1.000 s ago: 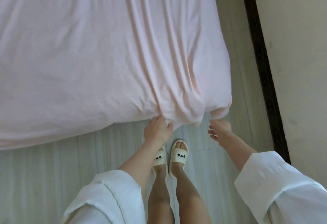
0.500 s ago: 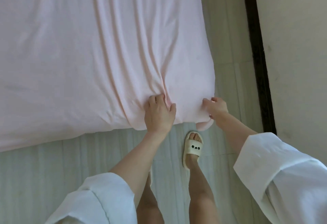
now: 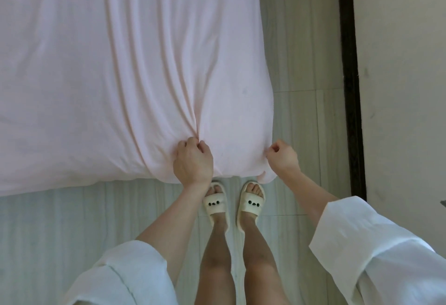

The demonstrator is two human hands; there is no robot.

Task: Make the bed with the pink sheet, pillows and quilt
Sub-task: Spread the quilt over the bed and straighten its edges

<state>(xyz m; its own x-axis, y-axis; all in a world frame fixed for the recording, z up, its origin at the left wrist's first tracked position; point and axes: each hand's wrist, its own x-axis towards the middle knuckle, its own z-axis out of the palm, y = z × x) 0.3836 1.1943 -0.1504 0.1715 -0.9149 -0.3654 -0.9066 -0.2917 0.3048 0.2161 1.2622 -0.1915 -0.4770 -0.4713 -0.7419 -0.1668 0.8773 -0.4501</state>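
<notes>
Where the pink sheet bunches, left hand and right hand grips pinch its edge.

- One view only, from a camera worn on the person's head, so nothing is shared with a second view.
- It looks almost straight down past white sleeves to the feet on the floor.
- The bed fills the upper left; its near right corner lies close below, at the hands.
- A wall runs down the right edge.
</notes>
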